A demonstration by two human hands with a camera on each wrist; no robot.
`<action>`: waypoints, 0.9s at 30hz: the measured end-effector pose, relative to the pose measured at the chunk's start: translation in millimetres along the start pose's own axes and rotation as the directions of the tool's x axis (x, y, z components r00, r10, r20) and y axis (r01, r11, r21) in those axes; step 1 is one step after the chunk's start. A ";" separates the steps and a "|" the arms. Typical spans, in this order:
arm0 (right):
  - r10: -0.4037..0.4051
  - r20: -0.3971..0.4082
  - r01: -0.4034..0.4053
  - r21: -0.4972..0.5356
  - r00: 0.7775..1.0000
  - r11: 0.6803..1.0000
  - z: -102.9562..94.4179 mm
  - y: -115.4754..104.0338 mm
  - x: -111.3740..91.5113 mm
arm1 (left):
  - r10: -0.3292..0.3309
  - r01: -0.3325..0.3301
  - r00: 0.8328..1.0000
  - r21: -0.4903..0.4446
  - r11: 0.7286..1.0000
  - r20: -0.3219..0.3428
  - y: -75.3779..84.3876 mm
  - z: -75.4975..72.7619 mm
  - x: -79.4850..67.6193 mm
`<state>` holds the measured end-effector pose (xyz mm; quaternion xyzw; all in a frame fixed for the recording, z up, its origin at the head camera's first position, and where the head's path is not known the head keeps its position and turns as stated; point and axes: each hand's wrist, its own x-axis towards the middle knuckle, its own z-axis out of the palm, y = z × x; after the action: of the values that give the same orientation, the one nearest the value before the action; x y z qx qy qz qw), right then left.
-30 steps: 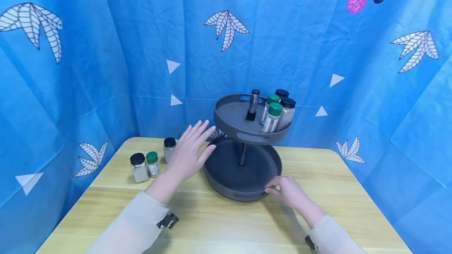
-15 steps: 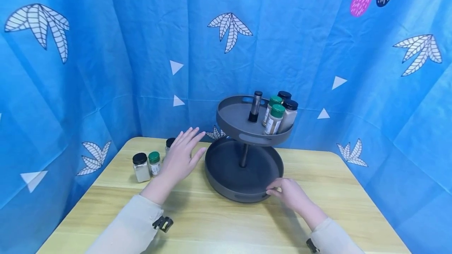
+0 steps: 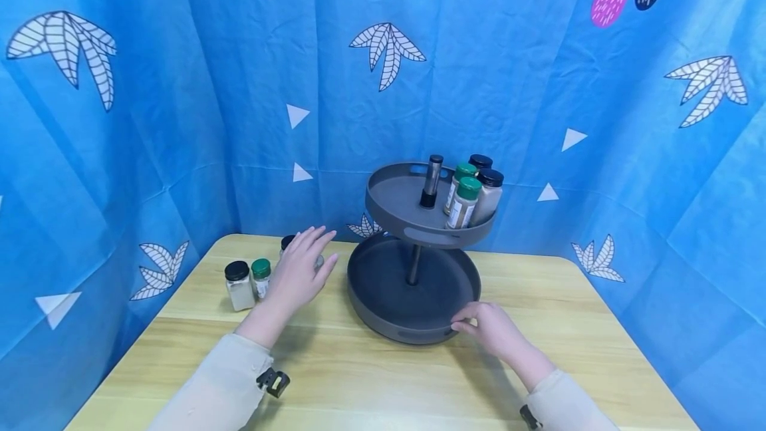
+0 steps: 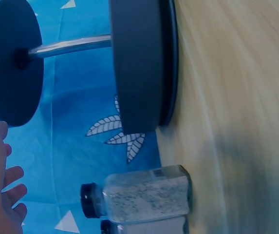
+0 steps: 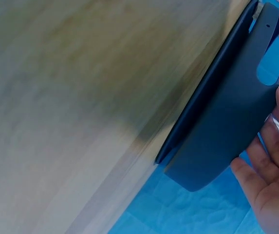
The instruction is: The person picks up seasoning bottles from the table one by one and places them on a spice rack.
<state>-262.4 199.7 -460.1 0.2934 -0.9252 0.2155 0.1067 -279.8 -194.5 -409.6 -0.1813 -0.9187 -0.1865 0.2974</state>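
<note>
A dark grey two-tier turntable [image 3: 389, 326] stands on the wooden table, its lower tray bare inside. My right hand [image 3: 493, 331] pinches that tray's rim at the front right; the right wrist view shows fingers [image 5: 270, 151] at the tray wall beside a handle slot. My left hand [image 3: 296, 275] hovers with fingers spread, left of the turntable. Partly hidden behind it is a black-capped spice jar [image 3: 287, 242]. In the left wrist view a black-capped jar [image 4: 146, 195] stands apart from the left hand [image 4: 0, 185], with another jar partly visible alongside.
On the upper tray [image 3: 395, 208], black-capped and green-capped spice jars [image 3: 461, 213] crowd the right side, near a short upright post [image 3: 431, 181]. A black-capped jar [image 3: 241, 292] and a green-capped jar [image 3: 261, 278] stand at the table's left. Blue curtains [image 3: 383, 118] surround the table.
My left hand has drawn back leftward and down, away from the turntable toward the jars. My right hand keeps its hold on the lower rim. The view has shifted slightly.
</note>
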 end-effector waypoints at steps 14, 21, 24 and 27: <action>0.006 0.000 -0.006 -0.005 1.000 1.000 0.3 0.7 -0.1 | -0.048 0.048 0.999 0.009 0.999 -0.019 -11.4 11.8 -4.2; 0.026 0.000 -0.026 -0.001 1.000 1.000 1.2 1.3 0.0 | -0.070 0.070 0.997 0.027 0.997 0.012 -20.9 21.1 -6.2; 0.027 0.003 -0.027 -0.002 1.000 1.000 2.2 2.9 0.4 | -0.082 0.081 0.996 0.041 0.996 0.031 -24.0 24.2 -8.3; 0.030 0.004 -0.030 0.000 1.000 1.000 2.3 3.5 0.8 | -0.093 0.091 0.995 0.048 0.995 0.040 -25.4 26.5 -9.3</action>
<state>-265.3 200.8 -463.0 0.2797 -0.9298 0.2166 0.1016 -296.7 -206.7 -441.3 -0.1359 -0.9361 -0.1749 0.2733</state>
